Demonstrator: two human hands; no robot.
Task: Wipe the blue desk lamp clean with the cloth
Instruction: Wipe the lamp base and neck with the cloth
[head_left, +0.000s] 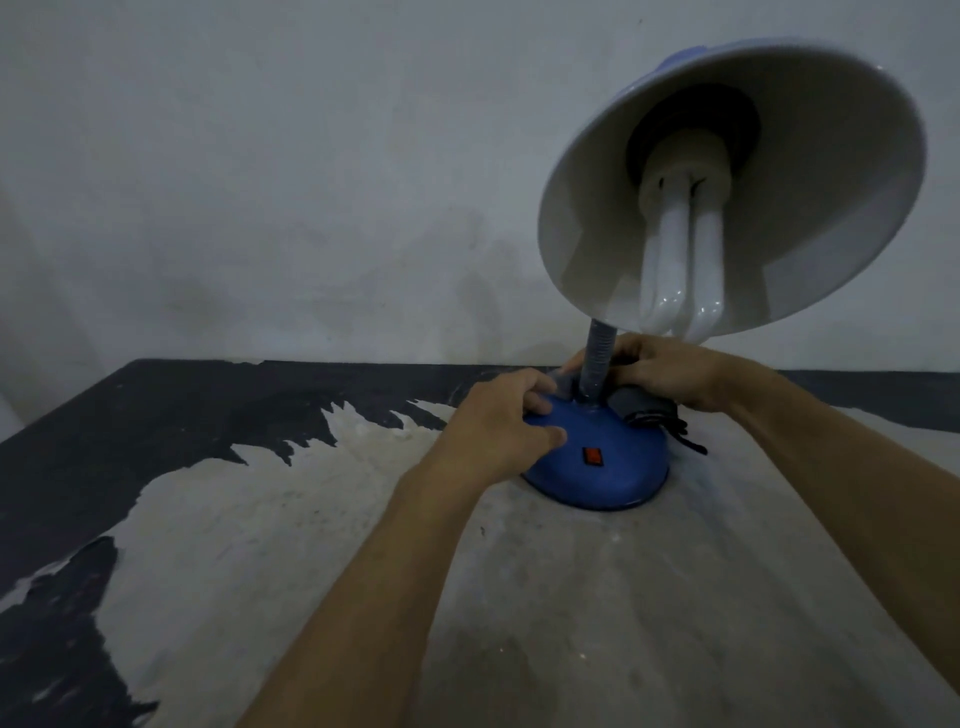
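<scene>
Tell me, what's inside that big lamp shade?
Inside the lamp shade hangs a white tube bulb, screwed into a dark socket. The shade's pale lining hides the socket's wiring.

Most of grey cloth (641, 402) hidden under my right hand (667, 371); only bunched fold and dark trailing end show, right of lamp base (602, 475). Foot of gooseneck (597, 364) masked by my fingers. My left hand (501, 423) covers left part of base. Outside of shade (685, 54) barely seen, only blue sliver at top. Switch (592, 456) markings too small to read.
</scene>
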